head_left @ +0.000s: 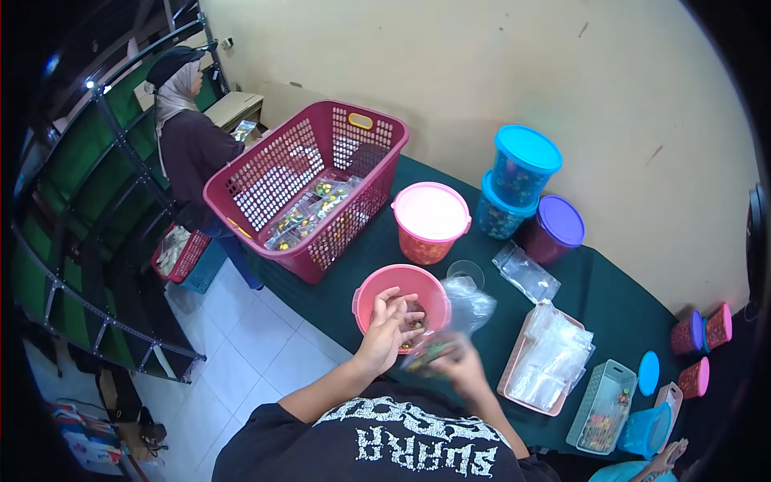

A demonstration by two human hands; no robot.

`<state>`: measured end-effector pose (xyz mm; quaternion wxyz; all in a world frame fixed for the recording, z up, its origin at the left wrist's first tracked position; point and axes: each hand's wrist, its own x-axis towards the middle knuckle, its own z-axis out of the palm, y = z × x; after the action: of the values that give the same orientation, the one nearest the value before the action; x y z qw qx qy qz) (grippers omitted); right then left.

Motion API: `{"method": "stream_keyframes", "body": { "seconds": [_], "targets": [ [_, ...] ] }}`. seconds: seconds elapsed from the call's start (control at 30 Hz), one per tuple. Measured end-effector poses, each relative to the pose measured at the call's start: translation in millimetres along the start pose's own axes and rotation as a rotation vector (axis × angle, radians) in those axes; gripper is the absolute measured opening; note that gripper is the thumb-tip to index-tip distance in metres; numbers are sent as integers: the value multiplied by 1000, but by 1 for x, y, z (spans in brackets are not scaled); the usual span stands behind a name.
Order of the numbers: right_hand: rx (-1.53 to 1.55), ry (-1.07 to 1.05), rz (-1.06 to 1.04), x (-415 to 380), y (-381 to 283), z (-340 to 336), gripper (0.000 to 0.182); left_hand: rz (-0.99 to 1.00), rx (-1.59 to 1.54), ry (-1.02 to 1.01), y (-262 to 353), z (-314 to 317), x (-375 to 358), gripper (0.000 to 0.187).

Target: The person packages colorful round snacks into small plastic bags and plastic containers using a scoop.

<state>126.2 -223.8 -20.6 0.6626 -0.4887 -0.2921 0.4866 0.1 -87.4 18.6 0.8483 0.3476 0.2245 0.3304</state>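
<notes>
My left hand is over the pink tub, with its fingers apart and nothing seen in them. Small wrapped pieces, brownish and gold, lie inside the tub. Beside it, my right hand is closed on a clear plastic bag with dark, green and red pieces in it; both are smeared by motion. Loose clear plastic bags rest on the table just right of the tub. A round clear lid lies behind them.
A maroon laundry basket holds several filled bags. Lidded tubs stand behind: pink, blue and purple. A tray of flat bags and a grey basket are at right. A person stands left; another person's hand shows lower right.
</notes>
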Motion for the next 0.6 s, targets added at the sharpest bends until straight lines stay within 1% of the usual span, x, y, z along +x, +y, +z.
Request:
{"method": "stream_keyframes", "body": {
  "seconds": [0.03, 0.07, 0.1, 0.13, 0.17, 0.2, 0.23, 0.3, 0.33, 0.37, 0.43, 0.47, 0.5, 0.57, 0.6],
  "targets": [
    [313, 133, -84, 1, -11, -3, 57, -20, -2, 34, 7, 0, -4, 32],
    [682, 345, -185, 13, -4, -35, 50, -47, 47, -4, 6, -15, -3, 37],
    [1048, 567, -280, 25, 5, -60, 42, -41, 43, 15, 5, -26, -5, 37],
    [1047, 563, -263, 24, 11, -55, 42, -66, 67, 25, 5, -34, -7, 38],
    [952, 441, -136, 19, 20, -49, 38, -93, 93, 27, 7, -41, -8, 39],
    [850, 316, -15, 19, 23, -40, 35, -123, 115, 65, 9, -45, -9, 37],
    [796, 327, -76, 13, 18, -22, 31, -116, 114, 75, 13, -51, -7, 37],
    [1225, 357, -212, 37, 5, -40, 27, -173, 147, 37, 19, -62, -7, 36],
    [1251, 443, -178, 44, -4, -38, 25, -165, 139, 36, 24, -65, -6, 33],
    [1251, 439, -179, 44, -4, -31, 25, -161, 140, 35, 30, -68, -5, 33],
    [780, 69, -91, 42, 2, -9, 28, -201, 283, -109, 46, -78, -2, 29],
    [870, 252, -59, 53, -1, 0, 31, -231, 312, -185, 59, -84, 0, 30],
    [813, 296, -117, 67, -6, 8, 27, -239, 312, -192, 72, -89, 1, 30],
    [454, 269, -106, 83, -18, 37, 27, -143, 423, -377, 103, -99, 7, 33],
    [328, 198, -88, 95, -25, 61, 31, -100, 433, -391, 121, -103, 10, 38]
  ]
}}
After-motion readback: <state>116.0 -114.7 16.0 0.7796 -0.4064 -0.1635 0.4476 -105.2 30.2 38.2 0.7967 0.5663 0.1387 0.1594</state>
